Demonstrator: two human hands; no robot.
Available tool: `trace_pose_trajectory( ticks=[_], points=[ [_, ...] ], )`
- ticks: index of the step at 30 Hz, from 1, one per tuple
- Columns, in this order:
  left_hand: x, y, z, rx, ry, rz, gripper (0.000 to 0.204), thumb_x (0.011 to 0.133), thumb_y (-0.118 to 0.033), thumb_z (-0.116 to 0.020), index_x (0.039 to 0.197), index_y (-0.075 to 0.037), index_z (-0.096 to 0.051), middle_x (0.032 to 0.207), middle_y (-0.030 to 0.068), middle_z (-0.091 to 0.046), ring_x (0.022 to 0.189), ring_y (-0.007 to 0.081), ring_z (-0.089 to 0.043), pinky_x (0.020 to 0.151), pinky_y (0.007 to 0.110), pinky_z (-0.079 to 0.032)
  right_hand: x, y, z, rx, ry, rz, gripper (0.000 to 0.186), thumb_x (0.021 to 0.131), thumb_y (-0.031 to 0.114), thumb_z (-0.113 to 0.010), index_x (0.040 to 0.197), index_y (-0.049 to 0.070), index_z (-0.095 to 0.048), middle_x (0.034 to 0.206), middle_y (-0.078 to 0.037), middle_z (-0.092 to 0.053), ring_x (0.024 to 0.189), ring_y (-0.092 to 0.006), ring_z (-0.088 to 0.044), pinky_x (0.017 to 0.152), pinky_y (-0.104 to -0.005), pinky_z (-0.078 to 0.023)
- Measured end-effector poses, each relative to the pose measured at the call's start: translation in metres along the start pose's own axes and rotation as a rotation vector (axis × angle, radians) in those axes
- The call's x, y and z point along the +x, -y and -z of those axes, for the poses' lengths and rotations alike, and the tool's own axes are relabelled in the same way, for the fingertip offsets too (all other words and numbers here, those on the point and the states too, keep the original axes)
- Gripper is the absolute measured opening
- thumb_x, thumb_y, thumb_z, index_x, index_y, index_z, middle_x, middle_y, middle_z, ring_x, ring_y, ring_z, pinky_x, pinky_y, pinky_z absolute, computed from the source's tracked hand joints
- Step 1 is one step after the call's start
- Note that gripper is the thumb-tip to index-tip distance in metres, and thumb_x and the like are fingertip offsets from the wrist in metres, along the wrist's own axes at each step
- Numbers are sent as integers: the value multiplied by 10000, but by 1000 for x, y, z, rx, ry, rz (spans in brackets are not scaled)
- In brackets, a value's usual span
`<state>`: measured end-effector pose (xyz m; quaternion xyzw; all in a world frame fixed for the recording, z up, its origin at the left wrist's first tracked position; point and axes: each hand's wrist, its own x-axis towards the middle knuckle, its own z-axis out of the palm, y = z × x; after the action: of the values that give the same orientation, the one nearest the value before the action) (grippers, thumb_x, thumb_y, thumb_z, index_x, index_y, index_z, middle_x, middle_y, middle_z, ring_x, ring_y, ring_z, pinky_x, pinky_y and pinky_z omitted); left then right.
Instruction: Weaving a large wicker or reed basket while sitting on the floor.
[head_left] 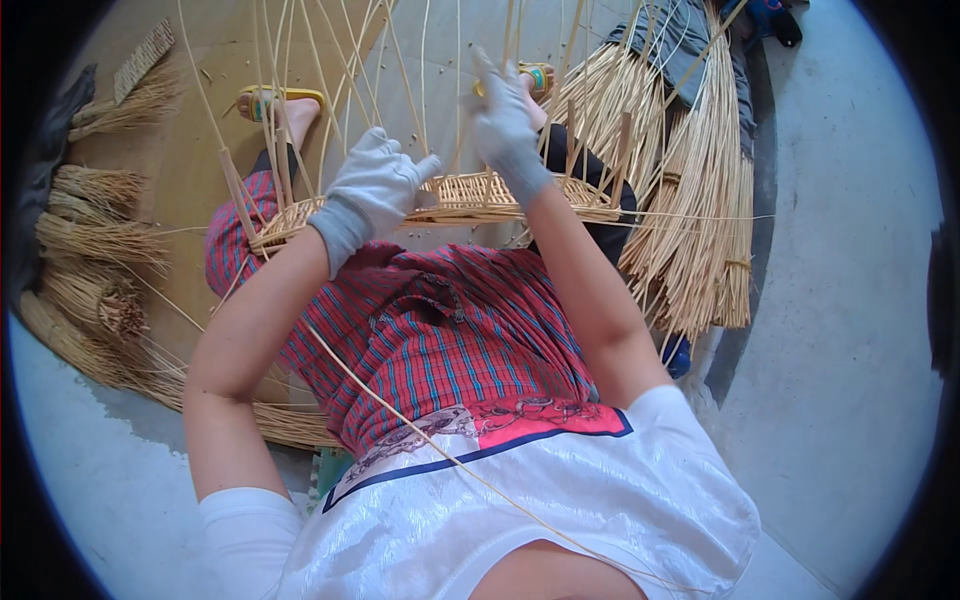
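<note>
A flat woven wicker basket base (pixel 470 195) rests on my lap, with several long pale cane stakes (pixel 300 70) rising from its rim. My left hand (pixel 375 185), in a grey-white glove, is closed around canes at the basket's near left rim. My right hand (pixel 505 125), also gloved, grips upright canes at the far side of the basket. One loose thin cane (pixel 400 415) trails down across my red and blue checked cloth toward my chest.
A big sheaf of straw-coloured canes (pixel 690 200) lies at the right on the concrete floor. Tied bundles of reeds (pixel 95 240) lie at the left beside a tan mat. My feet in yellow sandals (pixel 275 98) are beyond the basket.
</note>
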<state>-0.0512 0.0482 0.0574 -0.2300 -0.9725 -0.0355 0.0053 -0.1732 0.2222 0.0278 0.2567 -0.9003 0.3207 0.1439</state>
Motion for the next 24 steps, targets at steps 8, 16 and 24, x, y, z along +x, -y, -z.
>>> trace_pose_trajectory(
  ticks=[8, 16, 24],
  points=[
    [-9, 0, 6, -15, -79, 162, 508, 809, -389, -758, 1261, -170, -683, 916, 70, -716, 936, 230, -676, 1112, 460, -383, -58, 24, 87, 99, 134, -85, 535, 861, 119, -735, 1385, 167, -640, 1152, -189, -693, 1102, -376, -641, 1017, -452, -478],
    [17, -80, -12, -420, 193, 427, 616, 925, -248, -647, 1510, -215, -457, 1079, 102, -690, 1108, 285, -669, 940, 427, -489, 35, 8, 33, 8, 629, 8, 377, 1031, 344, -452, 1171, 107, -711, 1039, -150, -739, 892, -309, -702, 803, -426, -546],
    [20, -100, -50, -364, -160, 355, 374, 870, -204, -706, 1241, -172, -680, 1073, 120, -690, 1001, 347, -675, 847, 470, -513, 26, -37, -58, -251, 618, 46, 290, 998, 296, -554, 1157, 109, -707, 836, -129, -745, 761, -288, -733, 714, -392, -580]
  ],
)
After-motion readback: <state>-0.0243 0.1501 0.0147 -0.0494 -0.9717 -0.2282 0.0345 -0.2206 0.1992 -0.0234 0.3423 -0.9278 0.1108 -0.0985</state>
